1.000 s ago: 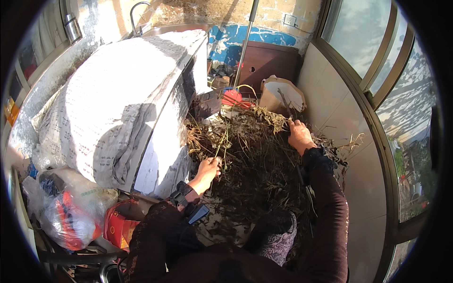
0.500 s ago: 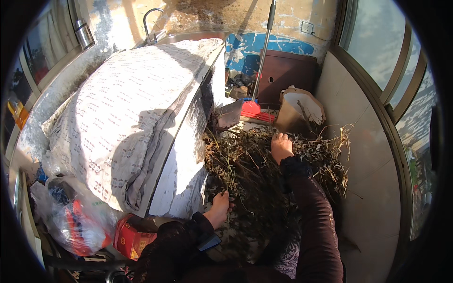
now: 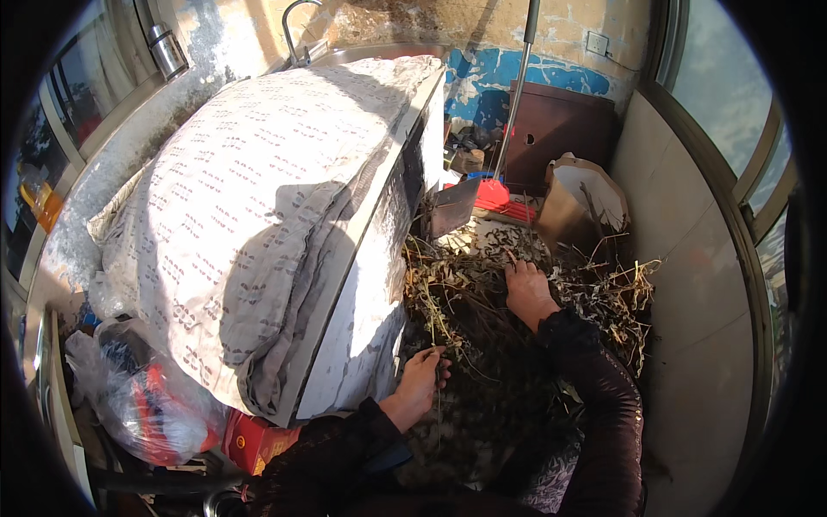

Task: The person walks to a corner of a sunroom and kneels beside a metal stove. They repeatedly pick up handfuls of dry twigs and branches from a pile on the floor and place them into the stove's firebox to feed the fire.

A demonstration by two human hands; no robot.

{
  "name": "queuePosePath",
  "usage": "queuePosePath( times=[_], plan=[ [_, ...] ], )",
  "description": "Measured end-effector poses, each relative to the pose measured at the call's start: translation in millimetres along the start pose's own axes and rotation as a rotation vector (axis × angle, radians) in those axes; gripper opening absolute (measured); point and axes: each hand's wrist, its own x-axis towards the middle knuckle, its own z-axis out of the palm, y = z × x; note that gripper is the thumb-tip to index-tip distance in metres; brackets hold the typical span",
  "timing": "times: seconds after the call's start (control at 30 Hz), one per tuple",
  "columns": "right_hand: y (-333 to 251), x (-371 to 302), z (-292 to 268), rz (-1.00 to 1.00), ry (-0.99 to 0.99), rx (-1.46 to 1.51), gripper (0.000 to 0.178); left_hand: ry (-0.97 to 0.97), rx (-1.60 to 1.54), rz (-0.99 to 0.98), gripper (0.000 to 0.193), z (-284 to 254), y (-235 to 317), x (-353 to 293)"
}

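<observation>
A heap of dried plants (image 3: 465, 280), brown stems with curled leaves, lies on the floor in front of me, partly in shadow. My left hand (image 3: 419, 383) is closed in a pinch on a thin dry stem (image 3: 435, 332) near the heap's left side, beside the white cabinet. Farther ahead, my right hand (image 3: 528, 291) rests among the stalks with its fingers bent down over them. It appears to grip some dried stems, though its fingertips are partly hidden.
A patterned cloth (image 3: 233, 207) covers the bulky white cabinet (image 3: 362, 336) on the left. Beyond the heap stand a brown paper bag (image 3: 560, 207), a dustpan (image 3: 454, 208) and a red broom (image 3: 494, 195). A tiled wall (image 3: 689, 284) closes the right side. A stuffed plastic bag (image 3: 142, 401) and red box (image 3: 254, 444) lie lower left.
The view has shifted, so the scene sits farther right. My right hand has drawn nearer and its fingers have loosened a little. My left hand still pinches the stem, held slightly higher.
</observation>
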Motion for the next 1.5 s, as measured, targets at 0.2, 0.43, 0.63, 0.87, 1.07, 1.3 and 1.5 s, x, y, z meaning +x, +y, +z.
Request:
queuePosePath(
  times=[0.2,0.43,0.63,0.87,1.07,1.3,1.5],
  plan=[
    [5.7,19.8,6.6,0.045,0.062,0.093,0.039,-0.059,0.004,-0.023,0.038,3.4,-1.1,1.6],
    [-29.7,76.1,40.6,-0.017,0.024,0.161,0.041,0.001,-0.162,0.092,0.028,2.0,-0.6,-1.1],
    [-66.2,135.6,77.9,0.008,0.068,0.423,0.032,0.030,-0.151,0.050,0.037,4.3,11.1,-6.7],
    [-110.3,220.6,131.5,-0.337,0.197,0.640,0.034,0.043,-0.163,0.107,0.046,-4.3,8.3,-2.2],
    [-105.5,206.6,100.1,-0.272,-0.166,0.489,0.106,0.056,-0.217,0.136,0.044,-4.3,5.2,5.4],
    [-35.3,117.4,27.6,-0.058,-0.049,0.716,0.118,0.049,-0.274,0.142,0.039,-4.4,1.1,2.8],
    [14.2,78.3,48.1,0.033,-0.353,0.473,0.134,0.067,-0.241,0.139,0.034,4.2,3.0,-1.6]
  ],
)
